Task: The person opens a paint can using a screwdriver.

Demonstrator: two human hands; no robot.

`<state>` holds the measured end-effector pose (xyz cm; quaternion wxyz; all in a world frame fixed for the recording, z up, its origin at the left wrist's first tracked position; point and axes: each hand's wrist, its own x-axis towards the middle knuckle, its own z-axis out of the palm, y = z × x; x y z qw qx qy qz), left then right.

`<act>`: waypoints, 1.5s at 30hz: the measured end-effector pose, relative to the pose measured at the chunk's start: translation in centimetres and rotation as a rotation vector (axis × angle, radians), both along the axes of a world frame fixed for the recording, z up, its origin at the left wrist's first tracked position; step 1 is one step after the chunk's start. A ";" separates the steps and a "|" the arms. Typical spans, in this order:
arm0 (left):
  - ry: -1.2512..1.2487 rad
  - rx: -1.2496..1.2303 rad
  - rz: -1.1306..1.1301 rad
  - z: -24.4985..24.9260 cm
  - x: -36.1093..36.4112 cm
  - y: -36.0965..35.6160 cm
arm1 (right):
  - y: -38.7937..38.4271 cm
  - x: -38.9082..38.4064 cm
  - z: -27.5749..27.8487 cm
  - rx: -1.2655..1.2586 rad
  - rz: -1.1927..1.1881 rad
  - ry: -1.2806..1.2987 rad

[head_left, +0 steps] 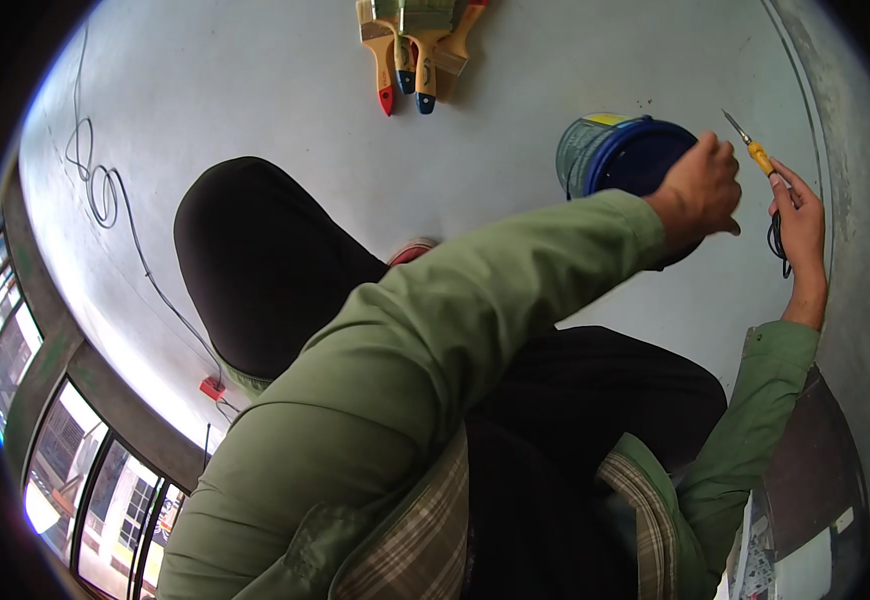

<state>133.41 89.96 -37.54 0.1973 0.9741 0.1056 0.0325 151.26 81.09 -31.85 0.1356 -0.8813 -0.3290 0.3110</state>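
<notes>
blue bucket [627, 158] under left hand [700, 188], fingers curled on it; right hand [803, 215] clamps screwdriver [758, 155], paintbrushes [415, 50] beyond

Nothing here can be read from where I stand. The round grey-green paint bucket with a blue lid [595, 150] carries a label with a yellow patch, but the print is too small. Marks on the wooden-handled paintbrushes [410, 50] are just as unclear.

The person wears a loose green long-sleeved jacket [435, 340] over a beige plaid shirt [420, 545], with black trousers [265, 270] mid-frame.
</notes>
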 end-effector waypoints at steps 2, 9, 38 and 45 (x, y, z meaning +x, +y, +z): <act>-0.098 -0.038 0.009 -0.8 -1.6 2.6 | -0.6 0.0 -0.5 0.022 0.007 -0.054; 0.108 -0.183 0.121 0.5 -3.6 12.2 | -1.0 0.4 -1.1 0.011 -0.021 -0.094; -0.142 -0.663 0.508 -6.7 -7.5 29.2 | -0.9 -1.7 1.2 0.158 -0.120 0.200; -0.229 -0.742 0.506 -6.4 -7.2 29.3 | -0.6 -1.6 1.2 0.151 -0.092 0.160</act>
